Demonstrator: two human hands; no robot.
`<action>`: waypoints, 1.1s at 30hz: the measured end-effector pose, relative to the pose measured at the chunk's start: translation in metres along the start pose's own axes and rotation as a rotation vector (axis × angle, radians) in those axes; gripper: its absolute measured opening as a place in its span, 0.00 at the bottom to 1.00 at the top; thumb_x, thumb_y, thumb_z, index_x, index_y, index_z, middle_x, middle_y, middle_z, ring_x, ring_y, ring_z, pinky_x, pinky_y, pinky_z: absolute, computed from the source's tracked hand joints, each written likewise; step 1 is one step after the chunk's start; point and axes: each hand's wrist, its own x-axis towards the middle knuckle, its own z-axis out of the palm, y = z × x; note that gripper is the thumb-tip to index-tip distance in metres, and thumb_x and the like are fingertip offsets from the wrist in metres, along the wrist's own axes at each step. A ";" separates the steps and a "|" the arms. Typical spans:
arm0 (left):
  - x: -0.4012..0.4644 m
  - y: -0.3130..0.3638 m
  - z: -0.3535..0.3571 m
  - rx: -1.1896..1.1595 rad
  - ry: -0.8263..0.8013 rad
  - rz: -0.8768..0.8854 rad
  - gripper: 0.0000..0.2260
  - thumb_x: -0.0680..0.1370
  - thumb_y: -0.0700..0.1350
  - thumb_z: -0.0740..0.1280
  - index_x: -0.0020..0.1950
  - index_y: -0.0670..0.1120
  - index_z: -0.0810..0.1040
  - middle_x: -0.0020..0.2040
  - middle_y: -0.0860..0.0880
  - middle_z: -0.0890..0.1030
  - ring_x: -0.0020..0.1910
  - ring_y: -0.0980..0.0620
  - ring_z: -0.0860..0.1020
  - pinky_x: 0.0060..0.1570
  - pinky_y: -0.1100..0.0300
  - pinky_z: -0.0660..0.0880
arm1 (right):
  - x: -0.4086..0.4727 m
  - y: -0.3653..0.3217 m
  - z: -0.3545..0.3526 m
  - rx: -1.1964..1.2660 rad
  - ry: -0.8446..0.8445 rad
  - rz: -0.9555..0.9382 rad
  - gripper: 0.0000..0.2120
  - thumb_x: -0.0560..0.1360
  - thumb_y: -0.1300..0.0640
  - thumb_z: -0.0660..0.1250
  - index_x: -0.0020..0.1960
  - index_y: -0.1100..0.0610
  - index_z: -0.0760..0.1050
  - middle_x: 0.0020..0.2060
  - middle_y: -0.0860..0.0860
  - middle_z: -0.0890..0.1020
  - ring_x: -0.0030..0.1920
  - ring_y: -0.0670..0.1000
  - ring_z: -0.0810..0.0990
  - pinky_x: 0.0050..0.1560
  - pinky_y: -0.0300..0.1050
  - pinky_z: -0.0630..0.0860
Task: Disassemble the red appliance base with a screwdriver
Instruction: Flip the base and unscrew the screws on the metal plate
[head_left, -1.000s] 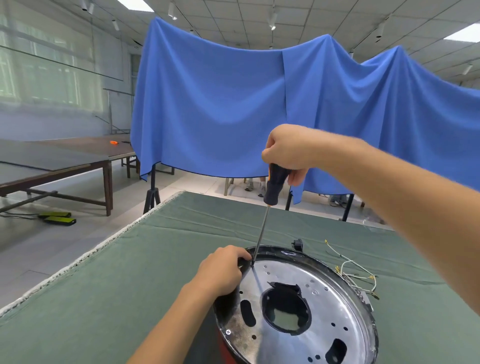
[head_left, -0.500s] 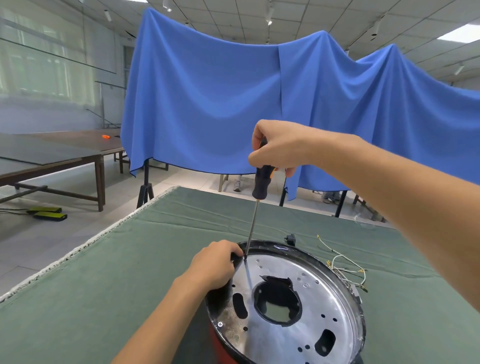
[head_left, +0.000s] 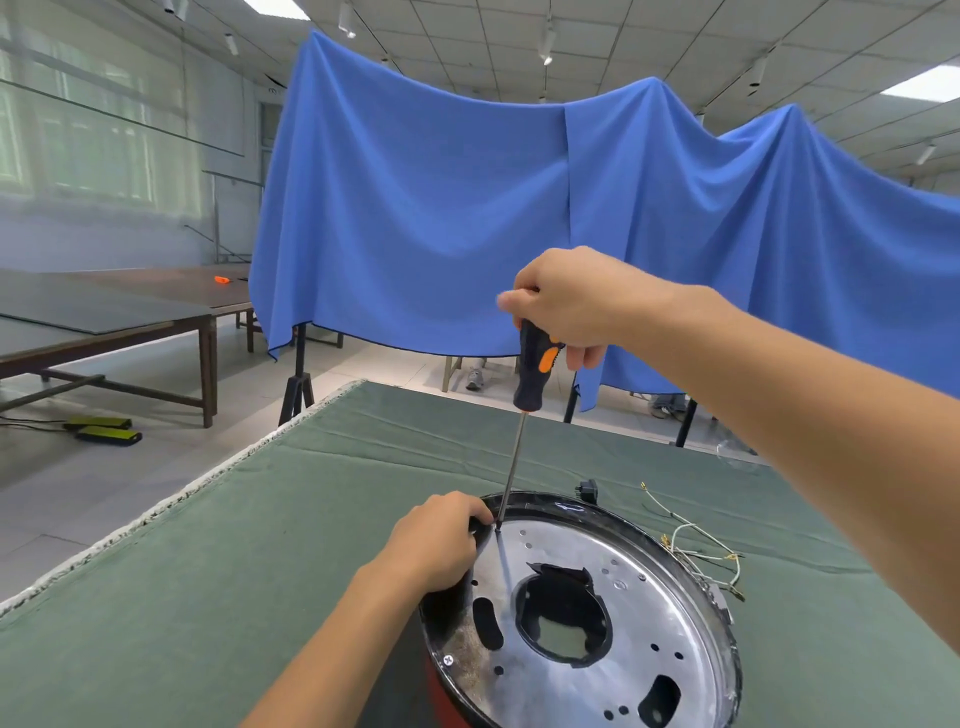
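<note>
While right hand (head_left: 571, 301) clenches black-and-orange-handled screwdriver (head_left: 535, 374), tip sits at edge of round silver metal plate (head_left: 623, 597) atop red appliance base (head_left: 441, 691) on green-clothed table (head_left: 260, 545). Left hand (head_left: 441, 540) grips black rim, steadying. One screw (head_left: 448, 660) visibly remains (others likely); loose wires (head_left: 696, 545) beside. Versus half-second ago: pose unchanged, orange grip patch now showing.

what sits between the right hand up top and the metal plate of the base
In the head view, only the screwdriver: the right hand grips its handle, and the shaft runs down to the plate beside the left hand.
</note>
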 end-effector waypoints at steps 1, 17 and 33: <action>0.000 0.000 0.000 0.003 0.000 0.000 0.17 0.78 0.41 0.58 0.64 0.54 0.75 0.63 0.51 0.77 0.62 0.47 0.74 0.60 0.51 0.72 | 0.001 0.000 0.001 0.003 -0.006 0.001 0.13 0.79 0.55 0.56 0.53 0.61 0.75 0.45 0.58 0.82 0.35 0.58 0.81 0.44 0.51 0.81; 0.002 -0.001 0.001 0.017 0.008 -0.006 0.17 0.78 0.41 0.58 0.63 0.55 0.76 0.63 0.51 0.77 0.61 0.46 0.74 0.58 0.52 0.72 | -0.004 0.009 0.005 0.076 0.025 -0.002 0.07 0.73 0.50 0.63 0.46 0.52 0.71 0.41 0.51 0.83 0.36 0.52 0.82 0.37 0.47 0.81; 0.002 0.000 0.001 0.024 0.010 0.000 0.18 0.77 0.40 0.58 0.63 0.54 0.75 0.63 0.51 0.77 0.62 0.46 0.74 0.60 0.51 0.72 | -0.005 0.006 0.008 0.142 0.078 0.035 0.10 0.73 0.58 0.60 0.53 0.58 0.74 0.44 0.55 0.82 0.40 0.56 0.81 0.43 0.51 0.81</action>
